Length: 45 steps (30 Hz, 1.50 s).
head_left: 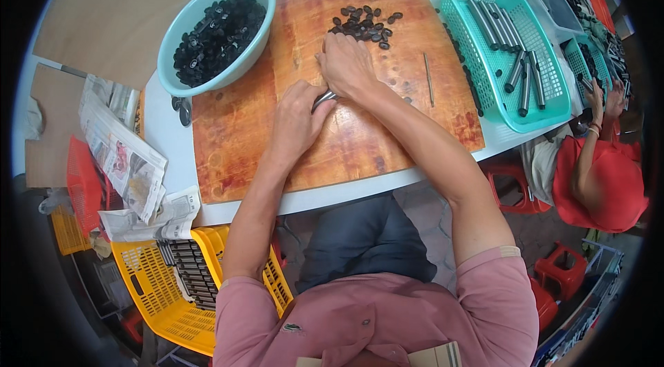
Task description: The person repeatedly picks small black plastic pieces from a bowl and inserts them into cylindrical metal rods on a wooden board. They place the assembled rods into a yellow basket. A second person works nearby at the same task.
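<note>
Left hand [296,116] closed round a shiny tube [324,98] over the wooden board [232,142]; right hand [349,66] curled near black oval pieces [366,24], its hold undeterminable; step judged as piece-gathering; next move calls for keeping the tube steady.

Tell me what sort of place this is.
Probably a small hand-assembly workshop: a pale turquoise bowl heaped with small black parts, a green basket holding metallic tubes, and a yellow crate with similar pieces stacked inside.
</note>
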### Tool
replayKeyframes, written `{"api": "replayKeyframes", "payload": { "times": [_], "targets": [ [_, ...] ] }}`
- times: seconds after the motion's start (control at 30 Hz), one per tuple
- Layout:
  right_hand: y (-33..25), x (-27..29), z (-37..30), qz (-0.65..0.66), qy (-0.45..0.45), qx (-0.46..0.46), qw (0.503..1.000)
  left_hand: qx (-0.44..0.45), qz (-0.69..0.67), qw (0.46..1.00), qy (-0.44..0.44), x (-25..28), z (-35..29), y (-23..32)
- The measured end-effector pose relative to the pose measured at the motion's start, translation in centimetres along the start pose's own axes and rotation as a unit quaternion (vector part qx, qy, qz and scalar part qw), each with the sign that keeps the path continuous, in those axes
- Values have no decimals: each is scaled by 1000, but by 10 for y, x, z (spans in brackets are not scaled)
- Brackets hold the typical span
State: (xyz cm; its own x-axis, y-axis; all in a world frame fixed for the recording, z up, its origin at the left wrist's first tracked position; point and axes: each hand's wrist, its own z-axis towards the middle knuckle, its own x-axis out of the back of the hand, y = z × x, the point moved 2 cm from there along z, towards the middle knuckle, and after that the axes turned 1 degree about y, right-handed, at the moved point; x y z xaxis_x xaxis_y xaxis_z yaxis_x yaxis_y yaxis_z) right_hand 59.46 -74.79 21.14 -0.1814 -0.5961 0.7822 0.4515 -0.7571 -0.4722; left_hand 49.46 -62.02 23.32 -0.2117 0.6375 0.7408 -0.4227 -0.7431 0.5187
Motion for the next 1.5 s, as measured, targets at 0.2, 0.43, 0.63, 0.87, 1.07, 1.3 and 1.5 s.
{"api": "replayKeyframes", "payload": {
  "times": [0.2, 0.43, 0.63, 0.87, 1.07, 1.3, 1.5],
  "targets": [
    [3, 1, -7, 16, -12, -40, 999, -10, 11, 1000, -12, -6, -3, 4],
    [40, -19, 6, 98, 140, 35, 985, 46, 13, 998, -45, -10, -3, -16],
    [53, -13, 6, 381, 69, -166, 907, 225, -380, 894, 83, 61, -13, -7],
    [64, -26, 11, 328, 69, -90, 938, 264, -358, 890, 102, 267, -146, -17],
    [99, -36, 20, 315, 96, -89, 940, 466, -222, 828, 220, 407, -375, -113],
    [93, -34, 19, 316, 63, -92, 942, 682, 219, 670, 198, 404, -658, -199],
    [92, -25, 15, 302, 57, -93, 947, 715, 328, 611, 83, 376, -703, -231]
  ]
}}
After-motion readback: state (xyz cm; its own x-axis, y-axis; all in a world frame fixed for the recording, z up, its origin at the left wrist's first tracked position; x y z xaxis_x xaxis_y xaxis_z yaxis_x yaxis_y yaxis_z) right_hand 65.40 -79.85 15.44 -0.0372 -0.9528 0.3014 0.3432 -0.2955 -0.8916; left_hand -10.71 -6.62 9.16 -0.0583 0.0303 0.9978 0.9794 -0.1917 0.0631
